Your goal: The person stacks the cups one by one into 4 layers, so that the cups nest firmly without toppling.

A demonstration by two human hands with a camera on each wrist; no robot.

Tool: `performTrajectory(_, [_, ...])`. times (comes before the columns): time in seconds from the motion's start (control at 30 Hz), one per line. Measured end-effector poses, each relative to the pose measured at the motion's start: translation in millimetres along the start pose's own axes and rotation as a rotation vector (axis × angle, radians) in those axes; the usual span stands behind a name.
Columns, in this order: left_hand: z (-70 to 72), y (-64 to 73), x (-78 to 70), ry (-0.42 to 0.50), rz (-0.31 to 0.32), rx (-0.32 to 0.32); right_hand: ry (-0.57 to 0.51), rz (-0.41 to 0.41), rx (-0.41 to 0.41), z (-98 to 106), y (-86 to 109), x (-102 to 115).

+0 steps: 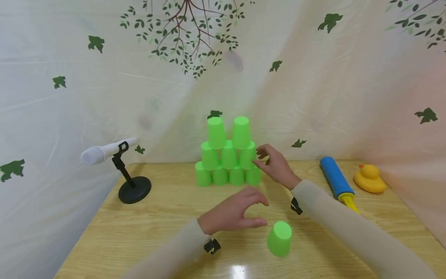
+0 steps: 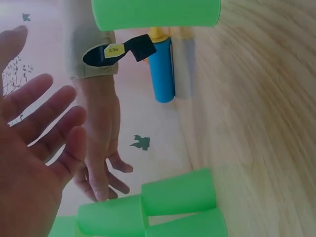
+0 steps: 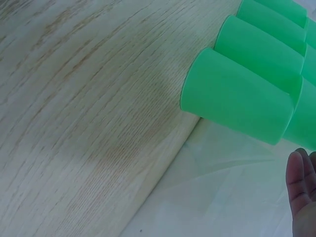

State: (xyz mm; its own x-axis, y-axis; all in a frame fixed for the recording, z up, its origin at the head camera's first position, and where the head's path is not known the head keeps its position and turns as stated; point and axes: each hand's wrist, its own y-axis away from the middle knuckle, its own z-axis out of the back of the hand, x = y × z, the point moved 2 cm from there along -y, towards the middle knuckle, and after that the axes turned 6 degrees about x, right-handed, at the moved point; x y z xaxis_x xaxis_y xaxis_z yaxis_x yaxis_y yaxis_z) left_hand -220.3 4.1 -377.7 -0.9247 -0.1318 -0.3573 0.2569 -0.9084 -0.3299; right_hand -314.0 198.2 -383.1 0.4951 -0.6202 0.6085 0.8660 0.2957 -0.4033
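Bright green cups stand upside down in a stepped stack (image 1: 229,155) near the back of the table. Its lowest row has several cups, the middle row three, the top row two side by side. My right hand (image 1: 276,166) is beside the stack's right side, fingertips close to the end cup of the middle row, with nothing in its grasp. Nearer to me, my left hand (image 1: 234,211) hovers over the table with thumb and fingers spread apart and nothing between them. Just to its right, a single green cup (image 1: 279,238) stands upside down, apart from the stack.
A white microphone (image 1: 104,152) on a black round-based stand (image 1: 134,190) is at the left. Toward the right lie a blue pump (image 1: 335,176) with a yellow end and a yellow rubber duck (image 1: 370,179). A pale leaf-patterned curtain (image 1: 167,104) hangs behind the wooden table (image 1: 139,240).
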Motion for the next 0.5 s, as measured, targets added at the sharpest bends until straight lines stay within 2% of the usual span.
performTrajectory(0.17, [-12.6,-5.0,-0.7,0.024,0.026,0.106,-0.012,-0.008,0.004,-1,0.2,1])
performTrajectory(0.5, [-27.2,-18.7,-11.9,-0.04,-0.036,0.132,-0.009,-0.006,-0.003,-2,0.1,0])
